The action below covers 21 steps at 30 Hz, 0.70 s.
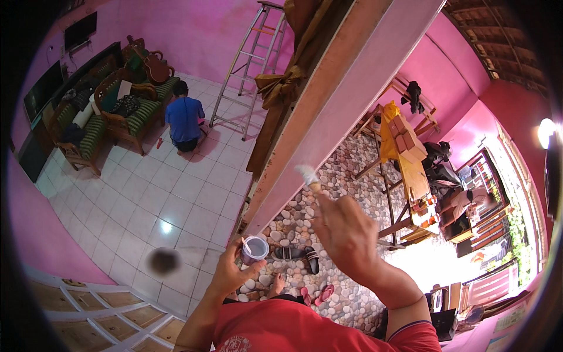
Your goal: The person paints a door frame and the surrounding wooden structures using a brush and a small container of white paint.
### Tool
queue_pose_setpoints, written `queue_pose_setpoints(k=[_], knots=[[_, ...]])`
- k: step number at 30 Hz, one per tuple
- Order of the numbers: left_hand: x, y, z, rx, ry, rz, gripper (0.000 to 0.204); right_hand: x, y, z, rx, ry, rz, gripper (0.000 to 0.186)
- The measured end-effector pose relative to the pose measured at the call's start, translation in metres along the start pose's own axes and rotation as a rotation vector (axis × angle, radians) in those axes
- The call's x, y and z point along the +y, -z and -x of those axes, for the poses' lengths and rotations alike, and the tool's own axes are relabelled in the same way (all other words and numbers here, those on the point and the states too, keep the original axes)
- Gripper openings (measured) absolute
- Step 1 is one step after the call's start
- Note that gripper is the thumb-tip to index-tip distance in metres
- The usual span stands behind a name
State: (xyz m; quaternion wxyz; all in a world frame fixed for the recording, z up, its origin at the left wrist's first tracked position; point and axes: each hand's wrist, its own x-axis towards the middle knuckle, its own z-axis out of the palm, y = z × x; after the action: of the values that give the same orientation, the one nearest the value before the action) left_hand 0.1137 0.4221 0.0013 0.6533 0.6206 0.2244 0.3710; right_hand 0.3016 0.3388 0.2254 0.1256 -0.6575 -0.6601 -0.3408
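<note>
My left hand (227, 271) is closed around a small tub (255, 250) of greyish-white paint, held upright at waist height. A thin pale stick (246, 244) leans inside its rim. Raised to the right of it, my right hand (350, 234) grips a paintbrush (308, 175) by its handle. Whitish bristles point up and left, close to the pale pink face of a long door post (328, 132). Whether they touch it, I cannot tell. Along its left side, the post has a rough orange-brown strip (287, 144).
Left of the post, a person in blue (185, 120) kneels on white tiles near a stepladder (249, 70) and green-striped benches (126, 111). To the right, a wooden table (413, 182) carries boxes. Sandals (312, 258) lie on the pebble-patterned floor by my foot. A panelled door (111, 320) stands lower left.
</note>
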Motion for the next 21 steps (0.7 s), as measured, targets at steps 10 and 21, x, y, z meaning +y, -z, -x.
queue_pose_setpoints(k=[10, 21], knots=[[0.007, 0.006, 0.005, -0.002, 0.031, 0.013, 0.068, 0.011, 0.022, -0.030, 0.226, -0.041, -0.060, 0.034], [0.007, 0.011, 0.009, -0.025, 0.043, 0.000, 0.068, 0.007, 0.016, -0.039, 0.291, -0.098, -0.076, 0.026]])
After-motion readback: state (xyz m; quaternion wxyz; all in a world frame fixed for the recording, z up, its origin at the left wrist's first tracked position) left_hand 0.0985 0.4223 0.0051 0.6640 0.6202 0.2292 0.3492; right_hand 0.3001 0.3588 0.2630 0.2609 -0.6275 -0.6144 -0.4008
